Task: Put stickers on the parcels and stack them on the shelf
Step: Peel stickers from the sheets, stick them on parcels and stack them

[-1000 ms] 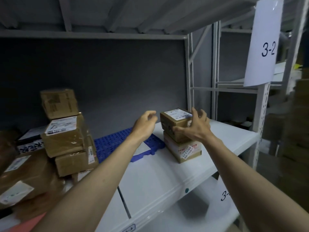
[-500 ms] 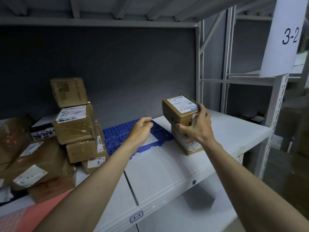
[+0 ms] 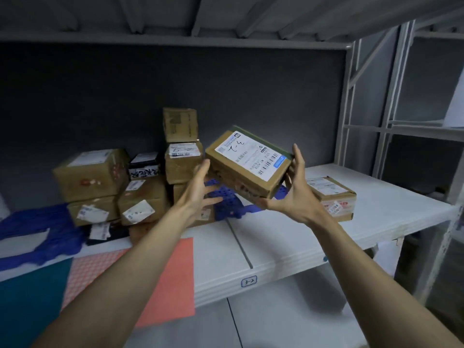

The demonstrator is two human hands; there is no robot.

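Parcels (image 3: 140, 194) already sit stacked at far left of the shelf (image 3: 391, 212); one more (image 3: 331, 199) lies right. Right hand (image 3: 288, 199) grips a labelled box (image 3: 248, 164) mid-air, tilted; left hand (image 3: 198, 189) fingers spread, beside it. Placement remains.

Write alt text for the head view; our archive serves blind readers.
Two bare hands hold a tilted cardboard parcel, shipping label up, above a white shelf: right hand under its near corner, left hand open at its left side. Stacked parcels stand behind; one parcel sits to the right.
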